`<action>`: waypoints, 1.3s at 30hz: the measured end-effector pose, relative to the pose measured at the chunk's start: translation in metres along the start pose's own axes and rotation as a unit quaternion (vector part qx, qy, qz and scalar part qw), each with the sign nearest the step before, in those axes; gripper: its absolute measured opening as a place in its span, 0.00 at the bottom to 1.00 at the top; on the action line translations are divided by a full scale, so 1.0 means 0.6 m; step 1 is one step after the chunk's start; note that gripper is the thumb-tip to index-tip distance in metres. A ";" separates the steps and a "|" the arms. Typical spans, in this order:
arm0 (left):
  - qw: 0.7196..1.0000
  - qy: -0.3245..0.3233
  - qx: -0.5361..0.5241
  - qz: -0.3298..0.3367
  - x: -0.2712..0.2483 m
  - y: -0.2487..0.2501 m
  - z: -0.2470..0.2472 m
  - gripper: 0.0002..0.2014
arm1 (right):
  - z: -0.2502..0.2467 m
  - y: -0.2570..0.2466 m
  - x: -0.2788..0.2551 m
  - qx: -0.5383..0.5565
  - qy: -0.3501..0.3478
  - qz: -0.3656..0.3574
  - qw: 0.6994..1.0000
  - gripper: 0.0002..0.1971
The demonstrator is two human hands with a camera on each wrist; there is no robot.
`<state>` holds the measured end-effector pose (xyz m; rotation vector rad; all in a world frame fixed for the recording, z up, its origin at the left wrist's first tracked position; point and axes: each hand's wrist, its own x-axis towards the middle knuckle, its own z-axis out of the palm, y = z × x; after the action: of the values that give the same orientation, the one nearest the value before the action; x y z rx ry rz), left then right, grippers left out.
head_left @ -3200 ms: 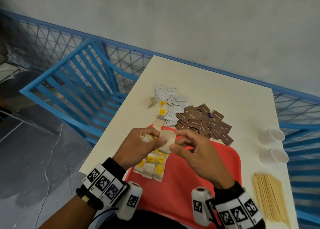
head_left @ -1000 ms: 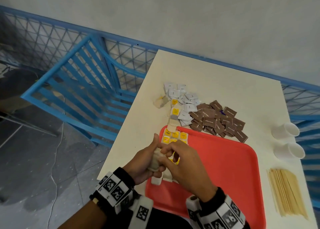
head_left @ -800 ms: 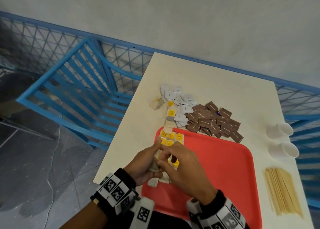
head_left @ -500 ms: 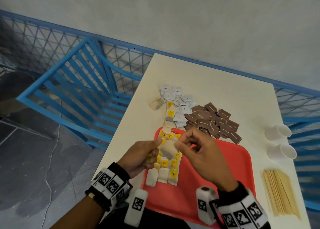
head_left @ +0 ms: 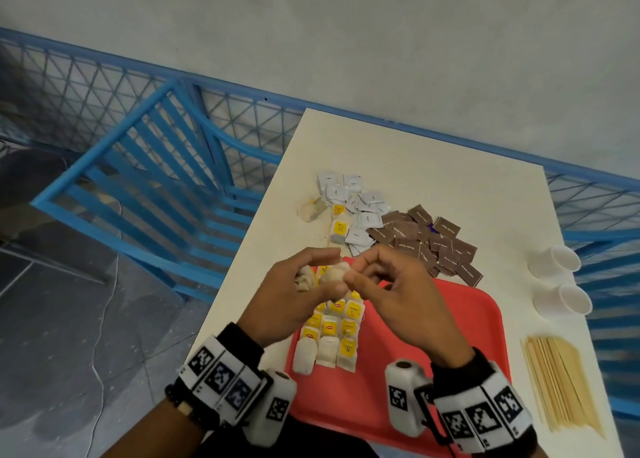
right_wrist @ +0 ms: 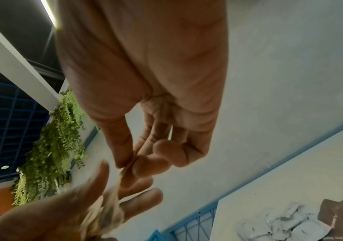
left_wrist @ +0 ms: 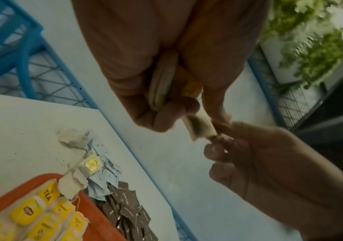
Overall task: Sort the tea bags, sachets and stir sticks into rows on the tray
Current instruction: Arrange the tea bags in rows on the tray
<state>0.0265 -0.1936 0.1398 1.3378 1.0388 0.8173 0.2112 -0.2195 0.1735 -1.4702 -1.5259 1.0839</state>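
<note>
Tea bag (head_left: pixel 334 273) is held up over the far-left corner of the tray (head_left: pixel 433 364), pinched btwn both hands. Left hand (head_left: pixel 294 301) has its fingers (left_wrist: pixel 162 119) curled round a small wad of bags w/ thumb clamped on; right hand (head_left: pixel 398 298) nips the free end of one bag btwn thumb & forefinger, other fingers loosely curled.

Risks, as I judge them: bags look soft & bunched, strings prob tangled, so peeling one off could drag a second out or tear paper. Specks of loose tea already on the bench (head_left: pixel 450 180). Dropping it would land on the laid rows (head_left: pixel 332 329) & knock them crooked.

Room: rows fill only the tray's left strip, running near to far; the rest of the red floor is open to the right. Tray's left edge sits near the bench's left edge, so little margin there. Beyond the tray lie white sachets (head_left: pixel 360 201), brown sachets (head_left: pixel 433 243) & a few loose bags. Sticks (head_left: pixel 561 381) & two cups (head_left: pixel 557 277) sit well right, clear of the hands.
</note>
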 end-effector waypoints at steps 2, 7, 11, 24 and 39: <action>0.999 -0.042 -0.007 0.002 0.003 -0.004 -0.008 0.11 | -0.005 -0.005 0.000 -0.002 -0.020 -0.004 1.000 0.03; 0.998 -0.043 0.039 -0.017 -0.001 -0.023 -0.010 0.05 | -0.001 0.008 -0.001 -0.124 -0.030 -0.017 0.992 0.00; 0.985 0.006 0.161 -0.059 -0.013 -0.076 -0.024 0.04 | 0.020 0.064 -0.001 -0.211 -0.070 -0.003 0.975 0.04; 0.972 0.071 0.145 -0.168 -0.071 -0.137 -0.096 0.02 | 0.130 0.241 -0.048 -0.282 -0.252 0.154 0.913 0.09; 0.976 0.053 0.119 -0.174 -0.065 -0.126 -0.096 0.02 | 0.141 0.240 -0.043 -0.316 -0.125 0.169 0.925 0.06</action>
<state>-0.0485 -0.2158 0.0728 1.2682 1.4439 0.5169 0.1875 -0.2537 0.0097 -2.1628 -1.9715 1.0492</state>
